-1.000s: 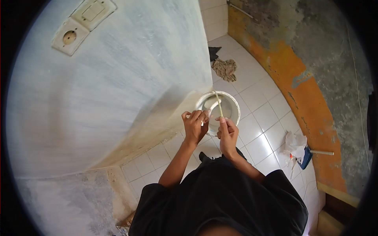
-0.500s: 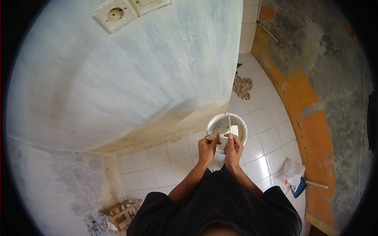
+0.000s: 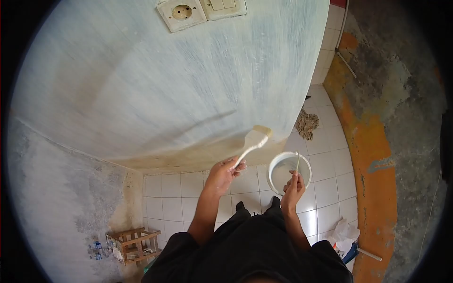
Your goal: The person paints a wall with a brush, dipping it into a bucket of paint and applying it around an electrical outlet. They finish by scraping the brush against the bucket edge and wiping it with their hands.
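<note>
My left hand [image 3: 222, 175] grips the handle of a flat paintbrush [image 3: 252, 141], raised so its pale bristles touch the lower part of the whitewashed wall [image 3: 155, 89]. My right hand [image 3: 293, 187] holds the thin wire handle of a white paint bucket [image 3: 289, 170], which hangs over the tiled floor with whitish paint inside. The two hands are apart, the brush up and left of the bucket.
An electrical socket [image 3: 181, 13] and a switch [image 3: 222, 5] sit high on the wall. A rag [image 3: 306, 124] lies on the white floor tiles. A small wooden crate [image 3: 133, 244] stands at lower left. Crumpled plastic and a blue tool [image 3: 347, 238] lie near the orange wall [image 3: 377, 188].
My left hand lifted the brush out of the bucket and up to the wall. My right hand stayed on the bucket handle. The view tilted upward, showing more wall.
</note>
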### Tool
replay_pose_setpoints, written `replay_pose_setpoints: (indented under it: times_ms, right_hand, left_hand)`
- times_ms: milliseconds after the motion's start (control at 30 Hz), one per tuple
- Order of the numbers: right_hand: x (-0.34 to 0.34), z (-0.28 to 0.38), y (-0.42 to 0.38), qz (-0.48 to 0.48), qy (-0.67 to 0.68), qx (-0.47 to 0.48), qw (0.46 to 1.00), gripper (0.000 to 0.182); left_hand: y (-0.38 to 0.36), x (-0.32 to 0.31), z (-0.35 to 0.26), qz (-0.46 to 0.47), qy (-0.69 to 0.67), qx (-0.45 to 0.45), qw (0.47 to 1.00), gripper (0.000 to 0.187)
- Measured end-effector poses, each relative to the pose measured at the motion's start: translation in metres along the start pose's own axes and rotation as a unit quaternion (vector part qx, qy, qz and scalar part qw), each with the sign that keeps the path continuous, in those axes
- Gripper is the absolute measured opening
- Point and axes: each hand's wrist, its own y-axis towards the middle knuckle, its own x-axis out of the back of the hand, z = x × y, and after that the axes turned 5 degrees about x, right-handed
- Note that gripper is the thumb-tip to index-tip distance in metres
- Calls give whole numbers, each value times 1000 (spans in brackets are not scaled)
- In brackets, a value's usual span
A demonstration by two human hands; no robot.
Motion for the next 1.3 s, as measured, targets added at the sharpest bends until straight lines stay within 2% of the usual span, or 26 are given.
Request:
replay_pose_setpoints:
  times_ms: [100, 300, 467, 633, 767, 900, 1100, 1300]
  right_hand:
    - [15, -4, 11, -18, -7, 2, 1000, 29]
    - [46, -3, 31, -52, -38, -8, 998, 32]
    - [68, 3, 53, -54, -37, -18, 998, 29]
    - [87, 12, 73, -39, -47, -38, 997, 33]
    - [99, 16, 89, -36, -53, -30, 997, 33]
    - [111, 16, 100, -43, -63, -32, 997, 33]
    - [129, 21, 112, -36, -99, -45, 993, 32]
    - [141, 14, 118, -32, -89, -45, 995, 32]
  left_hand:
    - [-18, -15, -50, 11, -1, -15, 1000, 29]
    - [-58, -65, -134, -34, 42, -116, 992, 29]
    - [-53, -104, -163, -89, 65, -196, 974, 45]
    - [-28, -132, -173, -125, 46, -216, 967, 45]
    - [17, -123, -146, -176, 38, -234, 956, 52]
    - [58, -104, -98, -187, 12, -184, 965, 50]
    - [122, -60, 9, -218, -24, -138, 966, 47]
    - [149, -24, 92, -238, -38, -62, 969, 40]
